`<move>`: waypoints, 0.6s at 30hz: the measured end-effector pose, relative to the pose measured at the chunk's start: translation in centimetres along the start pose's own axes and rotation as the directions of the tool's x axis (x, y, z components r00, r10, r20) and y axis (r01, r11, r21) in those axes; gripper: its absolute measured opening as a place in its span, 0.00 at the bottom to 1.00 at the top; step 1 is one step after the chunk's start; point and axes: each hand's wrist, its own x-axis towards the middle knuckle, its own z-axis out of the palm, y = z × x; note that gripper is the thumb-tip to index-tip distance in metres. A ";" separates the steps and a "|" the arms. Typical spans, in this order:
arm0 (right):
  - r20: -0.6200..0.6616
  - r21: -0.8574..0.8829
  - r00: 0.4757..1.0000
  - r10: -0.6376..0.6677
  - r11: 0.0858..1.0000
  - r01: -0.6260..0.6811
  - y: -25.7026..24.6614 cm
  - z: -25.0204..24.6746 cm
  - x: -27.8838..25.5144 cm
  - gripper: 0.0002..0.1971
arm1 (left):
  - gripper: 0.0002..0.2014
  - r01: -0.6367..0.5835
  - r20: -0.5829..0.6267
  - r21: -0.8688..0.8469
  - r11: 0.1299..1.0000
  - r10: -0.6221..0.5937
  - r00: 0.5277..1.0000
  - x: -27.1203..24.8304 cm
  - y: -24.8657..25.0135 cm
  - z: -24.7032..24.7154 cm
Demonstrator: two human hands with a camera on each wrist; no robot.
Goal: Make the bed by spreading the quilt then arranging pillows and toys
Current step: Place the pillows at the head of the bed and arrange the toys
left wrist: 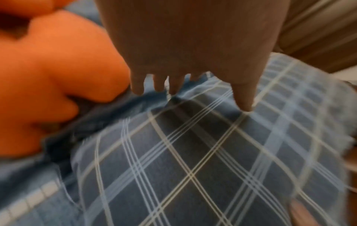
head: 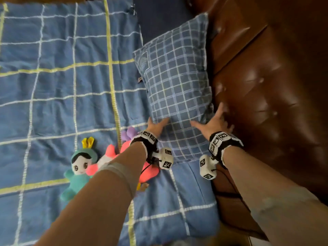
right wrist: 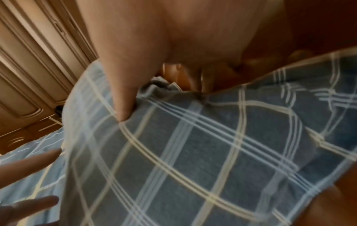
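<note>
A blue plaid pillow leans against the brown leather headboard on the right side of the bed. My left hand lies on the pillow's near left edge, fingers straight and thumb spread; the left wrist view shows the thumb touching the plaid pillow. My right hand presses the pillow's right edge beside the headboard, fingers spread. In the right wrist view its thumb rests on the pillow, with the other fingers behind the edge. The blue grid quilt lies spread flat. A teal doll and a pink plush lie under my left forearm.
A strip of dark blue sheet shows beyond the pillow's far end. The pink plush sits close to the pillow's left side. Beige wardrobe doors stand past the bed. The quilt's left half carries nothing.
</note>
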 end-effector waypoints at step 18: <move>0.356 -0.038 0.929 0.099 0.995 -0.091 3.9 1.4 -2.3 0.61 | 0.47 0.207 0.126 0.149 0.967 -0.226 0.966 2.7 -5.4 4.0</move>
